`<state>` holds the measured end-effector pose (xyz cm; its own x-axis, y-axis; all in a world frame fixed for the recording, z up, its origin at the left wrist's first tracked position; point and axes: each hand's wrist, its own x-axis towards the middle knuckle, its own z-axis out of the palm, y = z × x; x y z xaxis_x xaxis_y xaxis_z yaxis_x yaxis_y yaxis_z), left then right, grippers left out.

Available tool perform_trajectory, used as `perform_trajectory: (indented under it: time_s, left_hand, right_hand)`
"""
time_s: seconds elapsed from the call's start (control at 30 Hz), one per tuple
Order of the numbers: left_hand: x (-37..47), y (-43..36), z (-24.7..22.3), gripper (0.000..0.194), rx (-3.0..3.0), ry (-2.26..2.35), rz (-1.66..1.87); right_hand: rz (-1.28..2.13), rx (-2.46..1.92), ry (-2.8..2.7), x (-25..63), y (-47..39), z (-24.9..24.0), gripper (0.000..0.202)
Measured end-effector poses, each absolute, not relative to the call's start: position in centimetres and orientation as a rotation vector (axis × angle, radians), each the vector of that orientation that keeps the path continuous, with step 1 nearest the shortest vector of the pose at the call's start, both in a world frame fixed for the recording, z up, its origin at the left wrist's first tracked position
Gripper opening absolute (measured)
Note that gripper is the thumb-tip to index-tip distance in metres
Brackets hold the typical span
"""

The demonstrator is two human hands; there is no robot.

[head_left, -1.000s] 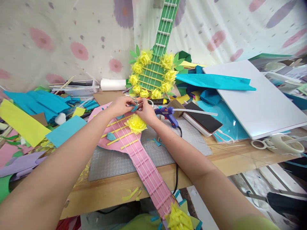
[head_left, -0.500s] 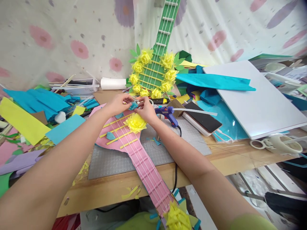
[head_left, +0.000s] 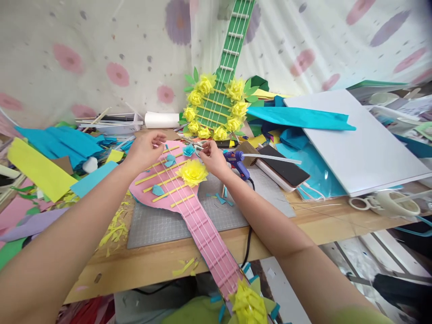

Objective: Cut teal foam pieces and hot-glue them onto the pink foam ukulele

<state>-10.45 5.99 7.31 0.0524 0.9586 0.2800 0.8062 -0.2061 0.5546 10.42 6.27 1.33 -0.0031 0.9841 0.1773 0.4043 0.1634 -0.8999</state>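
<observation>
A pink paper guitar (head_left: pixel 205 238) with white strings and yellow strips lies across the cutting mat, its neck slanting towards me. On its body sit a large yellow paper flower (head_left: pixel 192 173), a small blue paper flower (head_left: pixel 188 150) and loose blue paper petals (head_left: pixel 170 160). My left hand (head_left: pixel 148 147) hovers over the body's far left side, open, fingers loosely curled and holding nothing visible. Just right of the blue flower is my right hand (head_left: pixel 212 156), its fingers bent and slightly apart, with nothing visible in them. Scissors (head_left: pixel 197 147) lie partly hidden beside it.
A purple glue gun (head_left: pixel 238 162) with its cord rests right of my hand, near a black phone (head_left: pixel 285 165). A green paper guitar (head_left: pixel 216 105) with yellow flowers leans at the back. Coloured paper scraps crowd the left; a white board (head_left: pixel 357 139) lies right.
Both hands have let go of the blue flower and moved apart, the left to the left and the right slightly right. The blue flower now sits on the guitar body.
</observation>
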Motion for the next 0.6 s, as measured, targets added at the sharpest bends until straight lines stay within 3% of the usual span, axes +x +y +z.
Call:
perform_trajectory:
  time_s: [0.17, 0.6]
  left_hand:
    - [-13.7, 3.5, 6.2, 0.032, 1.942, 2.16, 0.756]
    - [-13.2, 2.7, 6.2, 0.02, 2.015, 2.173, 0.67]
  right_hand:
    - [0.778, -1.33, -1.567, 10.9, 5.1, 1.4, 0.012]
    - [0.638, -1.463, -1.738, 12.3, 2.4, 1.2, 0.017]
